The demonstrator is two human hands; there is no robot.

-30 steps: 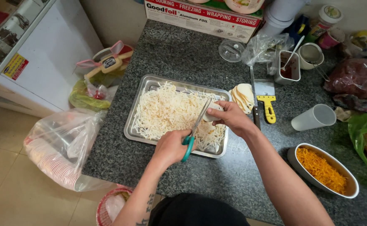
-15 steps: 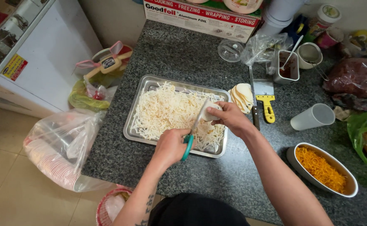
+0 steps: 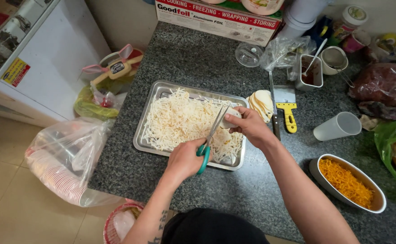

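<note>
Left hand (image 3: 184,159) clamped on teal scissors (image 3: 210,139); right hand (image 3: 250,125) pinching pale roll (image 3: 229,121) over tray (image 3: 140,140). Probably soft, light, floppy; best held near the cut.

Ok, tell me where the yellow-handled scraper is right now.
In the head view, the yellow-handled scraper lies flat on the granite counter, right of the metal tray, beside the stack of pale round slices and a knife.
</note>
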